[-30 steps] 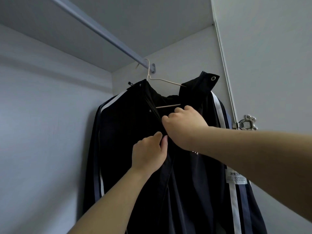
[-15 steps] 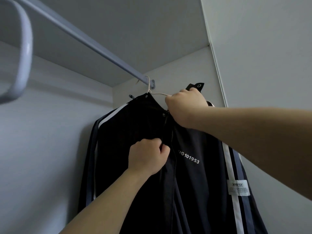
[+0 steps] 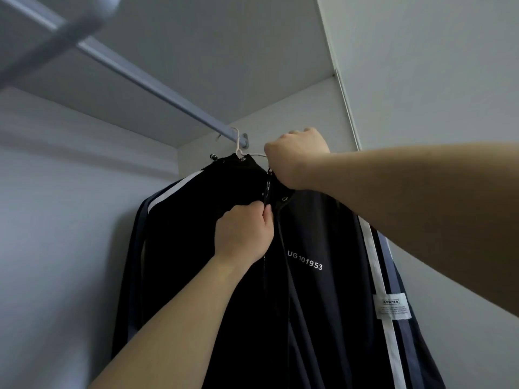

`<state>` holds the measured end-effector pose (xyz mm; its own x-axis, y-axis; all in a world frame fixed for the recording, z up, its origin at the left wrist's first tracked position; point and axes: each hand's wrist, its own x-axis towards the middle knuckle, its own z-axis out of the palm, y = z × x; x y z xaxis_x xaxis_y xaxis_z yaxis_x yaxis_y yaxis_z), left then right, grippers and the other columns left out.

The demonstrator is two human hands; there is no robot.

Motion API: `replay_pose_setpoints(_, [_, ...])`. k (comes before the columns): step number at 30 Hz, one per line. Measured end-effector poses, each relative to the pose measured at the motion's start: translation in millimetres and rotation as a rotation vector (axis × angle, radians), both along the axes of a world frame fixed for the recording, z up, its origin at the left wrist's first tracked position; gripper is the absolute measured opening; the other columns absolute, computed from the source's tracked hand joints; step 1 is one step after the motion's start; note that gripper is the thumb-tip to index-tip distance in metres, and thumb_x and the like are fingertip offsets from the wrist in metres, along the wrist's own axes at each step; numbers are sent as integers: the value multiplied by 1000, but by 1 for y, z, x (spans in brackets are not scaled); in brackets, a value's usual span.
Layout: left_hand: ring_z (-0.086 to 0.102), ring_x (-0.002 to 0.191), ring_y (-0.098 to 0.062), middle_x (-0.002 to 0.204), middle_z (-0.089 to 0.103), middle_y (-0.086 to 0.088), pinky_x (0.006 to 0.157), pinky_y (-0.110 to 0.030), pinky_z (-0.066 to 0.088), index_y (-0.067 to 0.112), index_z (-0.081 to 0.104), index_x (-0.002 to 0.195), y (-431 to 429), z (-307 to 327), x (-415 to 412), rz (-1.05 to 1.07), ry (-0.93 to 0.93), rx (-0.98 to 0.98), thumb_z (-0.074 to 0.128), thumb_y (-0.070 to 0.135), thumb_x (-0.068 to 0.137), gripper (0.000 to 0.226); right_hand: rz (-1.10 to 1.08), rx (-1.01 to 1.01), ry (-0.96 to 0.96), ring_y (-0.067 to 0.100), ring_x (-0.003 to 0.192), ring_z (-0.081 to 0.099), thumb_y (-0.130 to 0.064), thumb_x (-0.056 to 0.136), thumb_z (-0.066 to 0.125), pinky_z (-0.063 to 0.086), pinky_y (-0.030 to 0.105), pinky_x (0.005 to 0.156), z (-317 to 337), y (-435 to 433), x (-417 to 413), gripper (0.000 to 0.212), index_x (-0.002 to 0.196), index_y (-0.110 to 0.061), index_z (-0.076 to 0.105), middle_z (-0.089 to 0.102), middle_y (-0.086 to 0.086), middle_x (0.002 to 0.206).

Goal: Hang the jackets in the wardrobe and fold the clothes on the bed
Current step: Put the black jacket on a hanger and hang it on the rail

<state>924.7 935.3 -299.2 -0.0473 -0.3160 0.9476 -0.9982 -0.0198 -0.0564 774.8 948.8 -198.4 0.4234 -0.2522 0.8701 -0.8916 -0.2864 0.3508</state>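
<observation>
On the rail [image 3: 157, 86], the jacket [image 3: 323, 310] hangs gripped by both hands [image 3: 243, 234] [image 3: 295, 158].

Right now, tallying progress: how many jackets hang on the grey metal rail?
1: a black jacket with white sleeve stripes, on a white wire hanger at the rail's far end; others may be off-frame.

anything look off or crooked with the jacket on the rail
Nothing torn or fallen. The jacket hangs on the hanger at the far end of the rail, crowded into the corner. One hanger arm shows bare above the collar beside the right hand, so the collar may sit slightly off.
</observation>
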Motion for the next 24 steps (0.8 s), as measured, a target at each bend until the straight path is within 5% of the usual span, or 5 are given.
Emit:
replay_pose_setpoints(10, [52, 41, -9, 50, 49, 9, 46, -32, 51, 24, 51, 66, 10, -12, 7, -26, -41, -52, 44, 38, 103, 40, 23, -103, -284, 33, 110, 59, -6, 90, 50, 31, 36, 76, 29, -10, 0, 27, 114, -16, 58, 66, 7, 113])
replay_pose_setpoints(17, [55, 46, -11, 54, 53, 9, 50, -33, 52, 23, 52, 71, 12, -16, 13, -37, -19, -11, 42, 40, 104, 38, 104, -85, -189, 35, 106, 59, -17, 97, 49, 32, 37, 75, 23, -22, -4, 17, 113, -13, 50, 63, 12, 114])
replay_pose_setpoints(21, [56, 47, -10, 56, 55, 9, 51, -35, 53, 25, 52, 74, 7, -21, 23, -57, -4, 13, 42, 44, 104, 38, 185, 119, -95, 35, 90, 54, -42, 103, 44, 41, 40, 75, 16, -19, -14, 24, 107, -19, 40, 50, 10, 109])
replay_pose_setpoints(24, [59, 50, -13, 58, 57, 8, 55, -37, 54, 25, 53, 75, 5, -21, 26, -71, 8, 55, 41, 46, 105, 39, 220, 344, -63, 36, 102, 56, -44, 101, 50, 49, 42, 87, 12, -14, -19, 35, 122, -16, 46, 54, 11, 118])
